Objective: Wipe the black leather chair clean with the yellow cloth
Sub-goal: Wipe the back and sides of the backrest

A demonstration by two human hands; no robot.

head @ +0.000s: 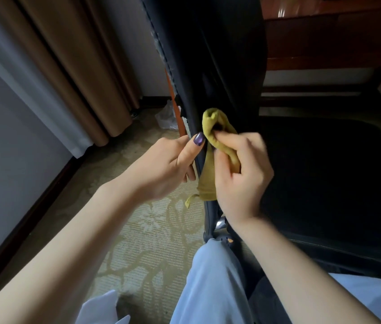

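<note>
- Two bare forearms reach forward from the bottom edge to the side edge of a black leather chair (226,66), whose backrest rises steeply through the top middle.
- The right grip (238,174) is clenched round the yellow cloth (210,127); thumb and curled fingers bunch it into a wad.
- The yellow cloth sits against the backrest's left edge, just above where the backrest meets the seat. A looser part hangs below the fist, and a small tag-like strip dangles at its lower end.
- The left grip (168,167) lies just beside the cloth, on the outer side of the same edge. Its fingers are curled, and its thumb, with a dark purple nail, points up along the edge seam, its tip almost at the wad. I cannot tell whether it clasps the chair edge or only touches it.
- The seat spreads dark and flat to the right, behind the right wrist.
- The edge seam higher up the backrest looks frayed and pale.
- An orange strip (175,106) runs close along the outer side of the backrest.
- A crumpled clear plastic bag (167,115) lies on the patterned carpet (152,218) near the chair.
- Brown curtains (75,66) hang at left, with a pale sheer curtain (33,90) beside them.
- A reddish wooden desk (325,43) stands behind the chair.
- Pale blue trousers (212,277) cover the knee below the hands.
</note>
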